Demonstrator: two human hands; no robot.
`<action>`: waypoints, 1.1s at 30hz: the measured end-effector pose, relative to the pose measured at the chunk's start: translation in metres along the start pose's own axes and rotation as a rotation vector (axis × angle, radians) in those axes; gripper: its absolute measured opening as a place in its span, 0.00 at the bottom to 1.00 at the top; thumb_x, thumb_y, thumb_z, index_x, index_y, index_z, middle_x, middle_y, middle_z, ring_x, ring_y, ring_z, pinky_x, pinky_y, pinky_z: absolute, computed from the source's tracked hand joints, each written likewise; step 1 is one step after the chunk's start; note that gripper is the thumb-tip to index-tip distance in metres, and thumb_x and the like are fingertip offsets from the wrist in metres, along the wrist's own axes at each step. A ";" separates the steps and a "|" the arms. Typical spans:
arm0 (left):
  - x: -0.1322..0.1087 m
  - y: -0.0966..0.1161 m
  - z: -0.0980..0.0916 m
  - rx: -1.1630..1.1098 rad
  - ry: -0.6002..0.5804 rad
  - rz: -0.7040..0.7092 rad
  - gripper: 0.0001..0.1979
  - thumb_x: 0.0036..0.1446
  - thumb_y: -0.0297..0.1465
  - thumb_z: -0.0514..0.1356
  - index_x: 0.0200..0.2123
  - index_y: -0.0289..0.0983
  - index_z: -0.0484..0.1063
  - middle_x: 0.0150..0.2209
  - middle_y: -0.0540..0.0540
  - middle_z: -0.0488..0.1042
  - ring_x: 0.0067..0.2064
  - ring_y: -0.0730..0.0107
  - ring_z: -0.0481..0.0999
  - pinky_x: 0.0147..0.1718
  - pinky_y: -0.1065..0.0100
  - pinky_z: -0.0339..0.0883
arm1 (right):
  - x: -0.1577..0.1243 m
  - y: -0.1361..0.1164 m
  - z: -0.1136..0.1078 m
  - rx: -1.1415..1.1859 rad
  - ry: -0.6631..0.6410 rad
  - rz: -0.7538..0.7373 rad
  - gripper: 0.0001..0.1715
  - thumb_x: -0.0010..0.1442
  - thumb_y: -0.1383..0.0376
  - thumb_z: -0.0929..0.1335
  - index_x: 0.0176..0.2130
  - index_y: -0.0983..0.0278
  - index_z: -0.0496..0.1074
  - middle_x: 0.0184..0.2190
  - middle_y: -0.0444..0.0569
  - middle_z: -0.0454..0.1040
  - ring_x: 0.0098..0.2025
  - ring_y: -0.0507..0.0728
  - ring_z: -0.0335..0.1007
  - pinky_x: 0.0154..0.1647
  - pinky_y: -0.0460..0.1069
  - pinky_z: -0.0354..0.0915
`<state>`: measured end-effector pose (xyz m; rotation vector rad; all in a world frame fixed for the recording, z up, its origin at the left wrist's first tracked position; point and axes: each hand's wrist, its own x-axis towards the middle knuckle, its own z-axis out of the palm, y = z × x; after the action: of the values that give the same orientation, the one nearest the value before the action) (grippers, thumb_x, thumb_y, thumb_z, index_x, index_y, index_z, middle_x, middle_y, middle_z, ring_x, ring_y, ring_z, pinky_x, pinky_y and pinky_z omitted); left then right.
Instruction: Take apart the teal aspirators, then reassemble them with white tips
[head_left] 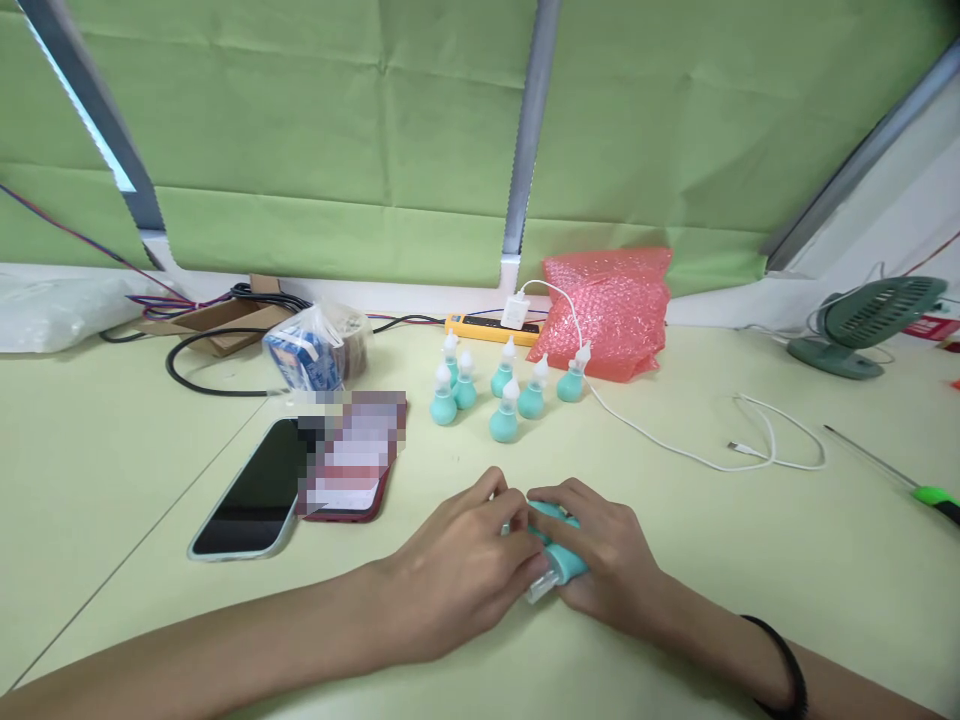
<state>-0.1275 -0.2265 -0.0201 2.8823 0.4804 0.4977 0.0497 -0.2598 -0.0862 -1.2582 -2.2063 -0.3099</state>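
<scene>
Teal bulb (564, 560) lies near-far, tip toward person; left hand (457, 575), right hand (609, 562) clasp it.

A: Light?
B: Bright, even; glare strip (84, 118) beside green blinds (337, 130) top-left, faint soft shadows on table (750, 560).
A: Pic quality?
B: Sharp mid-frame, edges bow w/ wide lens, pixelated patch (352, 450) centre-left.

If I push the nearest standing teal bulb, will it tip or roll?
It probably tips easily: the teal bulb stands upright, round-bodied, with a narrow white tip. Once down, it would likely roll. It looks small and light.
</scene>
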 end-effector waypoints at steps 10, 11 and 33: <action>0.000 -0.002 -0.001 0.076 -0.087 0.187 0.08 0.53 0.20 0.51 0.27 0.32 0.68 0.27 0.45 0.68 0.32 0.69 0.61 0.34 0.67 0.59 | 0.005 -0.005 -0.010 -0.118 0.024 -0.054 0.19 0.42 0.74 0.62 0.37 0.63 0.67 0.32 0.50 0.70 0.29 0.55 0.62 0.19 0.45 0.53; -0.001 -0.002 -0.001 0.078 -0.083 0.185 0.08 0.53 0.20 0.51 0.27 0.32 0.68 0.27 0.44 0.69 0.32 0.69 0.62 0.34 0.67 0.58 | 0.005 -0.005 -0.010 -0.126 0.020 -0.058 0.18 0.42 0.74 0.62 0.37 0.63 0.67 0.32 0.50 0.71 0.29 0.55 0.62 0.19 0.45 0.53; -0.006 0.001 0.015 0.149 -0.036 0.212 0.06 0.50 0.19 0.52 0.25 0.33 0.65 0.27 0.47 0.69 0.32 0.68 0.63 0.42 0.63 0.54 | -0.001 -0.006 -0.005 -0.166 -0.012 -0.072 0.25 0.37 0.74 0.62 0.39 0.63 0.67 0.34 0.50 0.70 0.29 0.55 0.61 0.19 0.45 0.53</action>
<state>-0.1275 -0.2314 -0.0362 3.0983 0.2152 0.4582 0.0469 -0.2656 -0.0826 -1.2709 -2.2780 -0.5242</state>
